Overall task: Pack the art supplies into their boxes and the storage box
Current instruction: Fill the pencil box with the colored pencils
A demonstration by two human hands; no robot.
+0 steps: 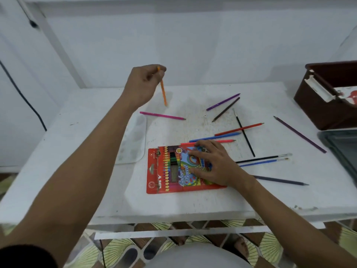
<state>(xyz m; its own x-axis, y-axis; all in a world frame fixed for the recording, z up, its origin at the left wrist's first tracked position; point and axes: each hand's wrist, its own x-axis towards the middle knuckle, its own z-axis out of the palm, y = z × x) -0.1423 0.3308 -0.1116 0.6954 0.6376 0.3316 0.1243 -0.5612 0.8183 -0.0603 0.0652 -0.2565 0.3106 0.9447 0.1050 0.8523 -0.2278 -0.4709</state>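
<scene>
Centrally, the flat red pencil box (173, 169) lies under the right hand's (214, 163) spread fingers; upper left, the left hand (143, 84) pinches an orange pencil (163, 89).

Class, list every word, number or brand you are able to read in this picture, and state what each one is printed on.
"Color Pencil" in slanted script, on the front of the red pencil box.
"18" in a small round badge, near the top edge of the same box.
Large white brand letters near the box's hanger end: partly cut off, not readable.
Small round logos and fine print on the red hanger strip: too small to read.
Nothing else carries readable text.
</scene>
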